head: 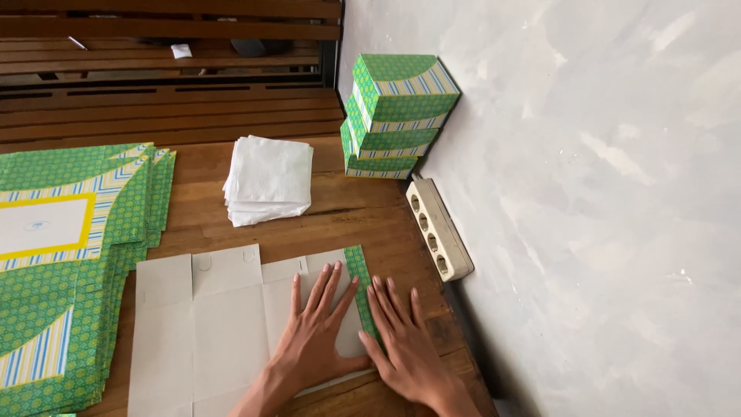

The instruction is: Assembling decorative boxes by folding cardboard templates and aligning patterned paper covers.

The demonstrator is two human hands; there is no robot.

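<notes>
A flat, unfolded cardboard box blank [208, 316] lies grey side up on the wooden table [363, 208]. Its right flap [360, 270] is folded over, showing the green patterned side. My left hand [316, 336] lies flat on the blank beside that flap, fingers spread. My right hand [401, 344] presses flat on the folded green flap at the blank's right edge. Neither hand grips anything.
A stack of flat green patterned box blanks [62, 262] lies at the left. A pile of white paper napkins [266, 179] sits behind the blank. Three assembled green boxes [394, 116] are stacked against the grey wall, with a beige power strip [438, 228] along it. Wooden slats run behind.
</notes>
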